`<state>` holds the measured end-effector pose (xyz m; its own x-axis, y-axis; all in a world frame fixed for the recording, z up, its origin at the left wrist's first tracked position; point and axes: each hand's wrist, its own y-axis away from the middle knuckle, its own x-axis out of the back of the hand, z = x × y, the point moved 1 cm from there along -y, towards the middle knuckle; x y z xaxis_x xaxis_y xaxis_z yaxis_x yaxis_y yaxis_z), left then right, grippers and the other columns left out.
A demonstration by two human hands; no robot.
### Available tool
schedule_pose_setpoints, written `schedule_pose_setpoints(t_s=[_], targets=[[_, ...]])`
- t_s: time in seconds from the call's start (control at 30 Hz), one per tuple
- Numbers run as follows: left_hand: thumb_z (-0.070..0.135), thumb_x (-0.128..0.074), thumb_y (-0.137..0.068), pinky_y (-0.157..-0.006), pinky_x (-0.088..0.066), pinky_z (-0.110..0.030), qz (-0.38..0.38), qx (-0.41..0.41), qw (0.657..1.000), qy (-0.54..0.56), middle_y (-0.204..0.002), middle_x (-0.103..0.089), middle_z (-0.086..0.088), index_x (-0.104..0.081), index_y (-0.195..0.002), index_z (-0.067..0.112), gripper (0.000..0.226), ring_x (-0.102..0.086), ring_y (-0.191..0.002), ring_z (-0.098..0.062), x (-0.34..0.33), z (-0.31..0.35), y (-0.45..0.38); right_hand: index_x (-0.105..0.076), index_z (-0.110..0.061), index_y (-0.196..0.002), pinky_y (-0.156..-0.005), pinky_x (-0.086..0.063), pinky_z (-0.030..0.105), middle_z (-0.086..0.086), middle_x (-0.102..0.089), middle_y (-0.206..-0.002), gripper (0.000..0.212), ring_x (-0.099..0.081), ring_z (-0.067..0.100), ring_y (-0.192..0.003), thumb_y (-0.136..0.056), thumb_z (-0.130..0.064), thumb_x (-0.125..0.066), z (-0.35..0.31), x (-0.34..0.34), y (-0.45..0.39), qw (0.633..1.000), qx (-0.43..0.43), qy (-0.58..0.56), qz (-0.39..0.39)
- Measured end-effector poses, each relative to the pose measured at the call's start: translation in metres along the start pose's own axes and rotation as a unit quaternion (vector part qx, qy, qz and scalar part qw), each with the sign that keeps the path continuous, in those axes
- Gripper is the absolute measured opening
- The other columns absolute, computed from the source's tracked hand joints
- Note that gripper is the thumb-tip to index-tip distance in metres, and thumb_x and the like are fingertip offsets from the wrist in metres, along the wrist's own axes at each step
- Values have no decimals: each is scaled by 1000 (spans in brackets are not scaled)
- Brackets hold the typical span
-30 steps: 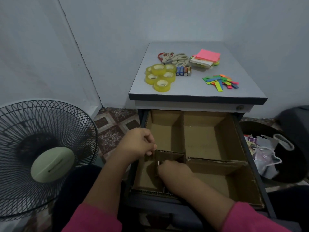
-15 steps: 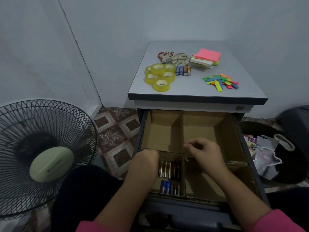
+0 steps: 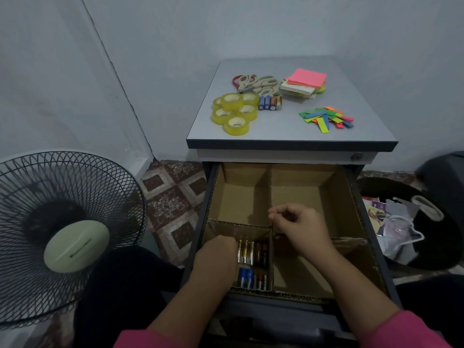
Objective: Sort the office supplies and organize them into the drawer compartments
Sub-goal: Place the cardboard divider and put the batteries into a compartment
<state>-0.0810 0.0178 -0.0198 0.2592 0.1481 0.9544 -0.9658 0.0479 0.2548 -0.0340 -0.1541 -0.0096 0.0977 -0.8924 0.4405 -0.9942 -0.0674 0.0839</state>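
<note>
The batteries (image 3: 251, 262) you are sorting are lying in two short rows in the near-left compartment of the open drawer (image 3: 351, 197), and four more batteries (image 3: 270, 102) are waiting on the worktop (image 3: 276, 131) beside the tape rolls (image 3: 234, 112). To do this step well, you are best keeping the cells side by side and flat on the cardboard floor, nudging them toward the divider (image 3: 271, 247) so none is rolling over another, and leaving room for the four that are yet to come. Your left hand (image 3: 218, 257) is reaching down into that compartment with its back toward you, at the left edge of the batteries; its fingers are hidden, so you cannot tell whether it is holding one. Your right hand (image 3: 300, 226) is hovering over the top of the divider, wrist bent, fingers curled with thumb and forefinger nearly meeting, and nothing is showing in its grip. The scissors (image 3: 256, 84), sticky notes (image 3: 305, 82) and coloured flags (image 3: 326, 118) are lying farther back on the worktop, unsorted.
</note>
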Motion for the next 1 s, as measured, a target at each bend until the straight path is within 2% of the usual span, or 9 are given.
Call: schedule_pose_setpoints(t_s=[0.13, 0.3, 0.47, 0.6, 0.73, 0.9, 1.0], targets=[[-2, -39, -95, -83, -46, -26, -27, 1, 1000, 1, -112, -59, -9, -58, -106, 5, 22, -59, -102, -20, -4, -1, -3, -65, -37, -85, -72, -45, 16, -12, -63, -97, 16, -56, 1, -92, -89, -22, -64, 1, 1, 0, 1000, 6, 2, 0], [-3, -40, -94, -79, -44, -24, -26, -1, 1000, -5, -112, -61, -10, -59, -105, 3, 23, -60, -101, -20, -4, 0, -7, -65, -37, -86, -73, -44, 16, -14, -63, -98, 15, -55, 0, -93, -89, -22, -64, 3, 1, -1, 1000, 6, 2, -4], [0, -41, -96, -82, -45, -25, -25, 14, 1000, -6, -115, -61, -9, -59, -110, 4, 24, -59, -106, -21, -6, -1, -10, -64, -39, -84, -77, -47, 20, -13, -63, -98, 17, -56, 3, -94, -89, -23, -64, 4, 0, -2, 1000, 8, 10, 0], [4, -36, -100, -97, -37, -22, -60, 6, 998, 3, -129, -53, -10, -52, -125, 7, 30, -51, -119, -19, -10, -3, -14, -64, -38, -84, -77, -47, 19, -12, -63, -98, 17, -56, 3, -94, -89, -22, -64, 5, 0, -2, 1000, 2, -1, -3], [6, -37, -100, -101, -33, -23, -95, 14, 995, 11, -133, -51, -12, -49, -127, 3, 30, -49, -123, -21, -9, -5, -18, -64, -37, -84, -79, -48, 21, -12, -63, -99, 17, -56, 4, -94, -89, -22, -63, 4, -1, -2, 1000, 0, -3, -5], [3, -41, -98, -93, -40, -23, -113, 41, 992, 24, -122, -57, -14, -57, -116, 2, 24, -54, -115, -22, -7, -3, -19, -65, -36, -84, -82, -50, 24, -11, -63, -98, 16, -58, 5, -94, -89, -21, -64, 4, 0, -1, 1000, 0, -13, -7], [3, -42, -98, -93, -41, -25, -141, 54, 988, 21, -104, -59, -14, -59, -98, 4, 17, -54, -116, -24, -4, -1, -19, -65, -36, -84, -84, -50, 26, -12, -63, -99, 17, -57, 4, -95, -89, -21, -64, 3, 1, 0, 1000, -1, -9, -5]])
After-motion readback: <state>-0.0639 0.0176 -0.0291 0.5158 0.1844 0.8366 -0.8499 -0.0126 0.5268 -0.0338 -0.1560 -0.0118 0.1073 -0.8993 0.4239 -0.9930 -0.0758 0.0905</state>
